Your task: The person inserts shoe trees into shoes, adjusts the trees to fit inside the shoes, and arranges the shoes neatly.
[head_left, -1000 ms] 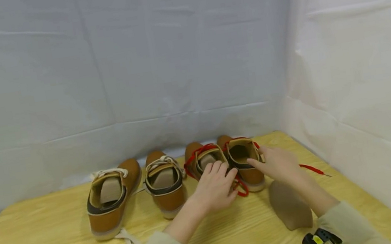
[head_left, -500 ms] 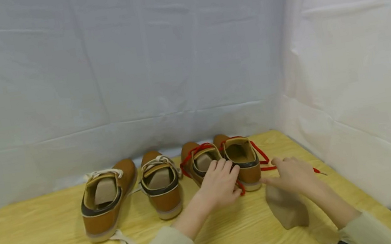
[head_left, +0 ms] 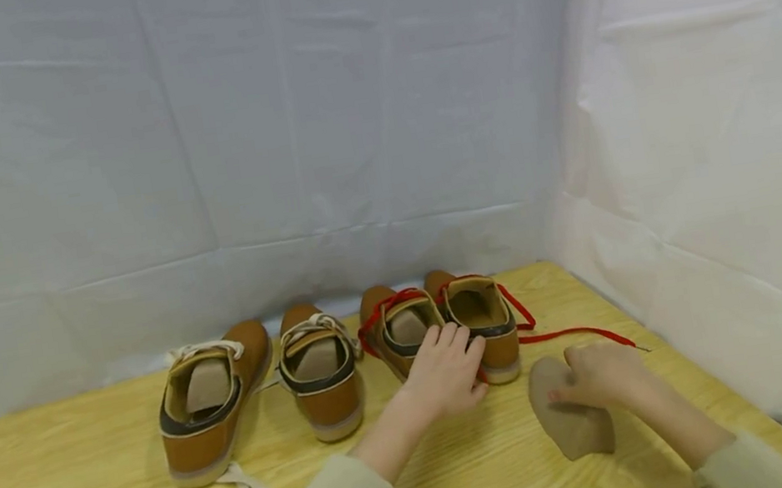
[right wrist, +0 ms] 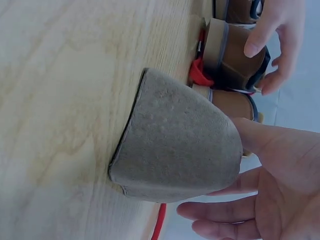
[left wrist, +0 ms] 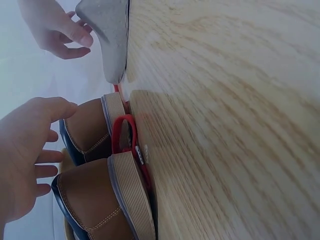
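Note:
My left hand [head_left: 448, 370] hovers over the heels of two brown shoes with red laces. Its fingers are relaxed and grip nothing in the left wrist view. The left shoe of this pair [head_left: 373, 306] has a grey-brown shoe insert [head_left: 409, 325] inside; the right one [head_left: 500, 350] shows a bare interior. To their right, a loose moulded cardboard shoe insert [head_left: 572, 419] rests on the table. My right hand [head_left: 600, 373] is at this insert, thumb and fingers spread around its rounded end [right wrist: 220, 150]. A firm grip is not visible.
Two brown shoes with cream laces, the leftmost shoe [head_left: 198, 450] and its neighbour [head_left: 335, 404], stand on the left, each with an insert. A red lace [head_left: 578, 331] trails right across the wooden table [head_left: 89, 458]. White sheeting [head_left: 342, 116] hangs behind and at right.
My right hand has moved from the right red-laced shoe down and right to the loose insert. That shoe's red lace now lies stretched out to the right. The left hand stays nearly still.

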{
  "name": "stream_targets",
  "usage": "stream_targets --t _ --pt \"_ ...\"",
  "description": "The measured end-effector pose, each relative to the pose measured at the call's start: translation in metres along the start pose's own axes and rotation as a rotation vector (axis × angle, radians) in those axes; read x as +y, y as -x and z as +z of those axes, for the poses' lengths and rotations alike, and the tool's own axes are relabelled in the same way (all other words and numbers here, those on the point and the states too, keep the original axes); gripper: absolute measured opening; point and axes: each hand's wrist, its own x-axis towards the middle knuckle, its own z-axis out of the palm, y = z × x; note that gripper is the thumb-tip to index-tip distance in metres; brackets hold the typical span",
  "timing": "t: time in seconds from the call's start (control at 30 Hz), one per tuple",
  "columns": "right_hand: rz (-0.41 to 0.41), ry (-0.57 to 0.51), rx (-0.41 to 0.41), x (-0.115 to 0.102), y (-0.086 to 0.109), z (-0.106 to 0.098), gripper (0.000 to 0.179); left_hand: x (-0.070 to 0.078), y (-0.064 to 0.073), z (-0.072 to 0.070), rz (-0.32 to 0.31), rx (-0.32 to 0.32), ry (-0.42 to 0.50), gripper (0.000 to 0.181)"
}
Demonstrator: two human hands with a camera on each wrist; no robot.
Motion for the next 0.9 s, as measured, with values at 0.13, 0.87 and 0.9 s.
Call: stream_targets --t 0.13,0.87,0.9 --pt "0.003 0.044 0.011 -0.002 0.006 0.002 0.049 0.0 0.0 0.001 -0.001 -0.014 0.005 0.054" --pt "0.024 0.082 0.002 -0.011 0.017 0.011 0.079 -0.003 0.003 0.004 0.012 0.028 -0.022 0.053" --pt "0.029 0.073 0.001 -0.011 0.017 0.011 0.078 -0.003 0.003 0.004 0.012 0.029 -0.023 0.053"
